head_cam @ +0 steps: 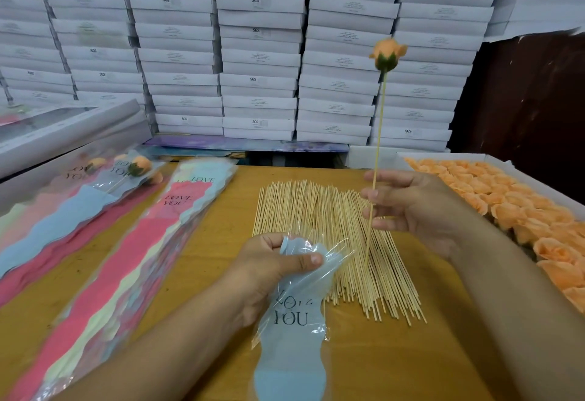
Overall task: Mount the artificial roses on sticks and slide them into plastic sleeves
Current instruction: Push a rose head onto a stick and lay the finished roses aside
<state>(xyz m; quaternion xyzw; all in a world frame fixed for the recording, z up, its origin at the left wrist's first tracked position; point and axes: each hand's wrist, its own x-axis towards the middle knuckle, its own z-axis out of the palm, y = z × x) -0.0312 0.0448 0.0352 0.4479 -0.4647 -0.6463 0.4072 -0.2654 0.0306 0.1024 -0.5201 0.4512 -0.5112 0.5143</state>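
Now, right hand (411,207) pinching thin stick (376,153), left hand (272,271) gripping crinkly sleeve (291,321).

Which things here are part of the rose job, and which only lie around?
Part of the job:
- mounted rose in right hand
- blue sleeve in left hand
- stick pile
- tray of roses
- sleeve packs
- finished roses

Only lying around:
- stacked white boxes

"LOVE YOU" in dark letters on blue plastic sleeve (289,315), lower centre. Same words on pink sleeves in pack (177,201), centre left, and on finished sleeves (76,172), far left. "SGS" on several stacked white boxes (255,0), top; smaller print unreadable.
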